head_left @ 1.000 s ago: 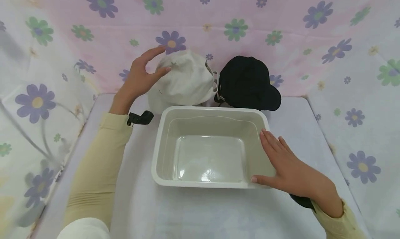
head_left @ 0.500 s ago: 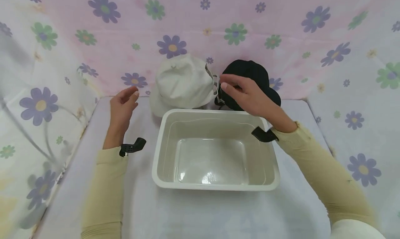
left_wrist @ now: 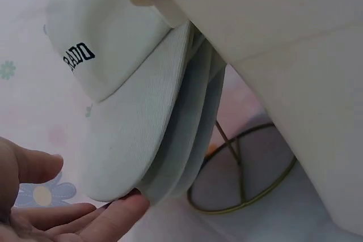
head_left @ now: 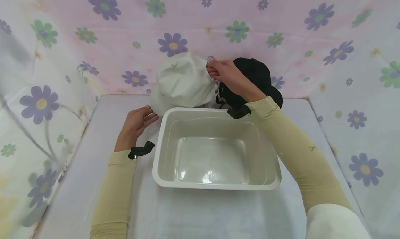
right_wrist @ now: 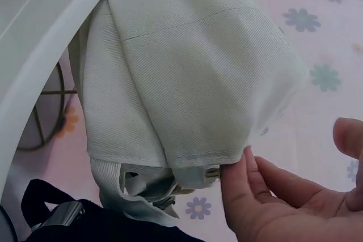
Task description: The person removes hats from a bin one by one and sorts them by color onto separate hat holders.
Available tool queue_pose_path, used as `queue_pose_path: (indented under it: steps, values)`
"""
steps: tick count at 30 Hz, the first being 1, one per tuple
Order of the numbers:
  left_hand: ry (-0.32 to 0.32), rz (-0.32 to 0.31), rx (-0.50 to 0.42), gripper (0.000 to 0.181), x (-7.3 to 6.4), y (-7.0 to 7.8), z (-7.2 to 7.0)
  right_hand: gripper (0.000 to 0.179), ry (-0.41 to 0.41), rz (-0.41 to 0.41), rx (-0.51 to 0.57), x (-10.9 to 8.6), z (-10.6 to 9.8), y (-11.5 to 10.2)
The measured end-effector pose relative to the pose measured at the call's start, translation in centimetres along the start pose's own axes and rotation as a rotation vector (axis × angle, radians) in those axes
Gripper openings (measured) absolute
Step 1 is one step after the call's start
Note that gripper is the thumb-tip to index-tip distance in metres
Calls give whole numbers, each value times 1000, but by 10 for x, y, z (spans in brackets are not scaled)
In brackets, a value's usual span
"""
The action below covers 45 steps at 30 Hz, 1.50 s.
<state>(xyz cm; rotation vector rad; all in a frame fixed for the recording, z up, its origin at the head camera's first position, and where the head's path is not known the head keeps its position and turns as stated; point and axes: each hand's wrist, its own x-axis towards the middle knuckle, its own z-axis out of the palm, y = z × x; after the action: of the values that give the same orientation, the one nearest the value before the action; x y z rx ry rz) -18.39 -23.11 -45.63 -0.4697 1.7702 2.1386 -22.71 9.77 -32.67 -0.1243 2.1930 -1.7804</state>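
White caps [head_left: 182,81] sit nested at the back of the table, several brims layered in the left wrist view. Dark lettering ending in "RADO" marks the front of the outer cap [left_wrist: 127,123]. My left hand [head_left: 135,122] is at the brim, its fingertips touching the edge from below and its thumb held apart. At the opposite side, my right hand [head_left: 229,76] has its fingertips on the rear edge of the outer cap [right_wrist: 193,77], close to the strap opening. That thumb stands away from the fabric. A black cap [head_left: 254,70] lies beside the white ones, partly hidden by my right hand.
An off-white plastic tub [head_left: 215,187] stands in front of the caps, and its near wall and floor show. Behind it, a round wire stand base [left_wrist: 242,185] shows under the caps. Flowered cloth walls [head_left: 193,20] enclose the table [head_left: 200,214] at the back and sides.
My right hand has moved from the tub's right rim up and left to the white cap's rear edge. My left hand has come down from above the cap to its brim.
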Motion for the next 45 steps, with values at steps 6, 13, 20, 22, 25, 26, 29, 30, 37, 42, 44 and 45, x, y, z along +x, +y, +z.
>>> queue_pose_path:
  steps: [6, 13, 20, 22, 25, 26, 29, 30, 37, 42, 44, 45]
  values:
    - [42, 8, -163, 52, -3, 5, 0, 50, -27, 20, -86, 3, -1, 0]
    - [-1, 17, -283, 57, 10, 5, 0, 51, -75, 90, -69, 10, -3, -2]
    - [-39, 110, -120, 67, 21, 14, 4, 60, -100, 79, 8, 16, -4, -4]
    - [-28, 150, -129, 66, 23, 19, 4, 62, -95, 60, 5, 16, -5, -3]
    - [-17, 206, -151, 62, 25, 29, 4, 62, -85, 20, 14, 16, -7, -3]
    - [-14, 222, -146, 62, 26, 32, 4, 62, -81, 9, 14, 16, -8, -3]
    - [-10, 250, -109, 60, 29, 39, 4, 61, -66, -21, 19, 16, -9, -1]
    - [-9, 253, -84, 60, 30, 40, 4, 61, -57, -23, 13, 16, -9, 0]
    - [-32, 222, -84, 61, 37, 38, 4, 57, -17, -1, -49, 17, -4, 10]
    - [-15, 214, -71, 59, 42, 33, 4, 57, -3, 11, -121, 17, 0, 19]
    - [1, 203, -54, 59, 45, 30, 4, 59, -1, 11, -144, 17, 2, 21]
    - [8, 198, -41, 58, 47, 29, 4, 60, 1, 8, -157, 18, 3, 22]
